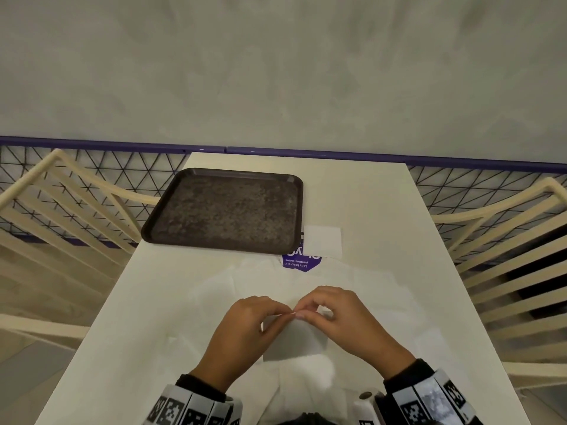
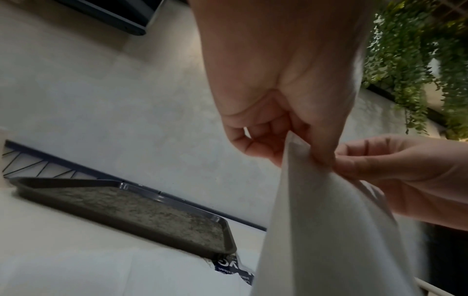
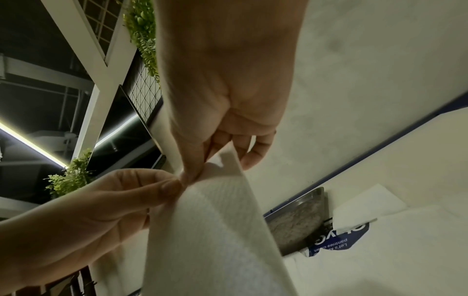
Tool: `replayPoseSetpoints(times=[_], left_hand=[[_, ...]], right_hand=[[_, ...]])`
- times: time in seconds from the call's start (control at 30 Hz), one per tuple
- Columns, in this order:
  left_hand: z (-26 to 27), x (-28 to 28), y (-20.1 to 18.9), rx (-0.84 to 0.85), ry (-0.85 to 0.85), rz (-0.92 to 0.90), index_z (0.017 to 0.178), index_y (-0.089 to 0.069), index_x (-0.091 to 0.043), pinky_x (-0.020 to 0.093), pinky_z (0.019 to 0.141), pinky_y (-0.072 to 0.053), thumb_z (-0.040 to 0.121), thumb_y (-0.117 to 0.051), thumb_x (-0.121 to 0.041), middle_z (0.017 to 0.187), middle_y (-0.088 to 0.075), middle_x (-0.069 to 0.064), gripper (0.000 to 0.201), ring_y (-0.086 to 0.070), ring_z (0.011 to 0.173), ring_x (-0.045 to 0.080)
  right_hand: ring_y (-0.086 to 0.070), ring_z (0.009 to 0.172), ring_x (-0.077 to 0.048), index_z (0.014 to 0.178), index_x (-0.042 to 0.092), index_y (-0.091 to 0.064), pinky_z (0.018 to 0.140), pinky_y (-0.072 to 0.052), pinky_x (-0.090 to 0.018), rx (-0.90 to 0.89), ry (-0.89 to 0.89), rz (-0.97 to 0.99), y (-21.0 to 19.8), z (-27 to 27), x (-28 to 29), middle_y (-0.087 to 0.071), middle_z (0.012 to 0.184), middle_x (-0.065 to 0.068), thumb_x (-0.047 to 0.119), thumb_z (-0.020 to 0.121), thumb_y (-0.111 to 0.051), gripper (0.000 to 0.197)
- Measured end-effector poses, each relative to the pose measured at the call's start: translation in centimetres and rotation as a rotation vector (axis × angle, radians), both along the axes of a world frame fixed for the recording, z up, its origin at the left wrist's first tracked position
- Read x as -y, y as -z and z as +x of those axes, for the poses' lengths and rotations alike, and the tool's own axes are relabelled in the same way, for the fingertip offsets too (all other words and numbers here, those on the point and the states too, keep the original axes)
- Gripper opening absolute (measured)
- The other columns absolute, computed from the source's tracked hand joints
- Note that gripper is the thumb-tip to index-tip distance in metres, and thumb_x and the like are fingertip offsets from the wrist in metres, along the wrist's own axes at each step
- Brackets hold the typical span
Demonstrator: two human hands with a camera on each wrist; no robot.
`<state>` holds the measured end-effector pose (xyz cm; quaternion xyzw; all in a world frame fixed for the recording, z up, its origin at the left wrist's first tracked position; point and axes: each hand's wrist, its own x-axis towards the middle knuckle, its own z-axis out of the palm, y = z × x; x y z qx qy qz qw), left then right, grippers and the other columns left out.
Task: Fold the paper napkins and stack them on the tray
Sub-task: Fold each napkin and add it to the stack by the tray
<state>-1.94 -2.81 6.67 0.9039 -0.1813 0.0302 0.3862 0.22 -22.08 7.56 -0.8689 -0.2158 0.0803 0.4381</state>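
A white paper napkin (image 1: 294,338) hangs above the table near its front edge, held by its top edge. My left hand (image 1: 245,329) and my right hand (image 1: 346,317) pinch that edge side by side, fingertips almost touching. In the left wrist view the napkin (image 2: 316,230) droops from the pinch of my left hand (image 2: 298,128), with the right hand (image 2: 395,166) beside it. In the right wrist view my right hand (image 3: 217,120) pinches the napkin (image 3: 215,230) next to the left hand (image 3: 88,220). The dark tray (image 1: 227,210) lies at the table's far left with nothing on it.
Several unfolded white napkins (image 1: 276,280) lie spread over the table under my hands. A folded napkin (image 1: 322,242) rests just right of the tray, over a purple printed sticker (image 1: 300,262). Cream chairs (image 1: 61,210) flank the table; a mesh railing (image 1: 460,179) runs behind it.
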Motion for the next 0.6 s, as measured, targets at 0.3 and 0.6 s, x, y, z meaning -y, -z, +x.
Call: replayPoseSetpoints(times=[0.3,0.6], left_hand=[[-0.3,-2.0,0.1,-0.064,-0.112,-0.132,0.089,-0.069,-0.035,0.005,0.068,-0.039,0.076,-0.047,-0.054,0.075,-0.063,-0.038,0.033,-0.059,0.079,-0.004],[0.5,-2.4,0.4,-0.124,-0.183,-0.274,0.079,-0.075,-0.029,0.005,0.067,-0.041,0.074,-0.068,-0.042,0.081,-0.070,-0.027,0.016,-0.063,0.078,0.000]], right_hand=[[-0.057,0.079,0.000,0.075,0.034,-0.065,0.071,-0.040,-0.008,-0.058,0.120,0.112,0.6,0.4,1.1,-0.066,0.085,0.021,0.016,0.083,-0.070,0.020],[-0.042,0.062,-0.013,0.070,0.010,-0.052,0.063,-0.037,-0.026,-0.457,0.061,0.159,4.6,0.6,1.1,-0.048,0.064,-0.005,0.045,0.077,-0.070,0.041]])
